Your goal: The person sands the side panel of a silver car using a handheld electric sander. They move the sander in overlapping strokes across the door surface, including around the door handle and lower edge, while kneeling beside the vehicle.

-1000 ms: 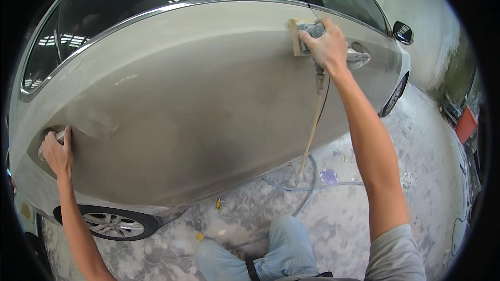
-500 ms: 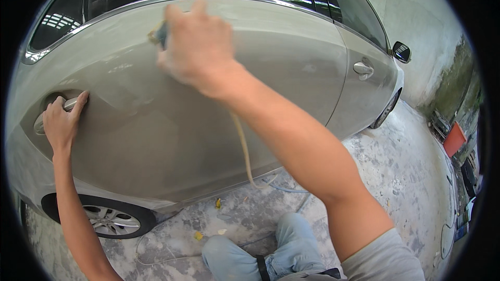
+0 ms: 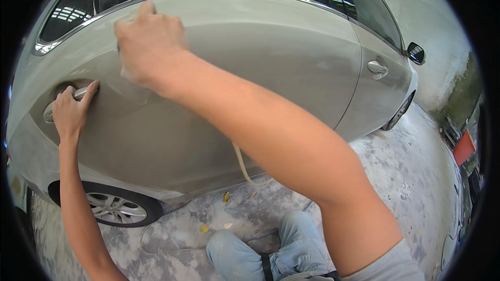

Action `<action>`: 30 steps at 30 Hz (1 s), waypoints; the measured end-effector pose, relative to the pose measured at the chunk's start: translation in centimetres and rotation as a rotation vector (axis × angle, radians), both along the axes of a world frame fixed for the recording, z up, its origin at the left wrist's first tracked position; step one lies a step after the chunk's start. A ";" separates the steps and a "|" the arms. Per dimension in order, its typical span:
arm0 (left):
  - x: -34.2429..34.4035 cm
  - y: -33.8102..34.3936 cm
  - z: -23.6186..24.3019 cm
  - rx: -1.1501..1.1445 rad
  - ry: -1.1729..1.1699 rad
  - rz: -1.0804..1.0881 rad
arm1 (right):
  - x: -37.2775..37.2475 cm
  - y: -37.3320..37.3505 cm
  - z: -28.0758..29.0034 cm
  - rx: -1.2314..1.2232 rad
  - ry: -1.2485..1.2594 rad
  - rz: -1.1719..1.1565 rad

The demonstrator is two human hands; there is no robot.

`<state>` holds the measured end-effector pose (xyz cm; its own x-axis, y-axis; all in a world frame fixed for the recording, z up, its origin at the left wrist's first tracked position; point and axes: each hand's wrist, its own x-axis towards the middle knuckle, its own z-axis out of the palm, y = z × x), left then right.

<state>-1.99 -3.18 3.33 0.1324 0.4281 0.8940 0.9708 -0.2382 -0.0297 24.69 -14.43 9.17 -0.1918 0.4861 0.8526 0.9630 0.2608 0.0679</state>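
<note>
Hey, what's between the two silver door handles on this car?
In the head view, the rear door panel and the door seam lie between them, your right forearm crossing in front.

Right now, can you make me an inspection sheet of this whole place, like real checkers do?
Surface: car's rear door, dull grey-beige below, paler along the top.
Job's things: door handle, silver, partly covered by a hand; anything in the other hand is mostly hidden.
Clutter: yellow scrap on the patchy grey floor.
Hands: left hand at that handle; right hand in front of the door's upper part.
Cables: yellowish hose showing below the right forearm, its upper end hidden.
Surroundings: stained wall; red object at far right.
</note>
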 end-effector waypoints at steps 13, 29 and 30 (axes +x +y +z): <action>0.6 -0.9 0.5 -0.028 0.000 -0.024 | 8.6 -3.7 0.4 0.040 0.051 -0.176; -0.3 -0.1 0.5 -0.087 0.013 0.036 | 20.9 -9.0 -0.4 0.122 0.229 -0.238; -0.5 0.1 0.5 -0.086 0.019 0.042 | 21.9 -9.3 -0.5 0.148 0.239 -0.249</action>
<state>-2.45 -3.08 3.85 0.1296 0.5086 0.8512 0.9794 -0.1995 -0.0299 46.58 -23.71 8.66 0.1295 0.3608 0.9236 0.9890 0.0206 -0.1467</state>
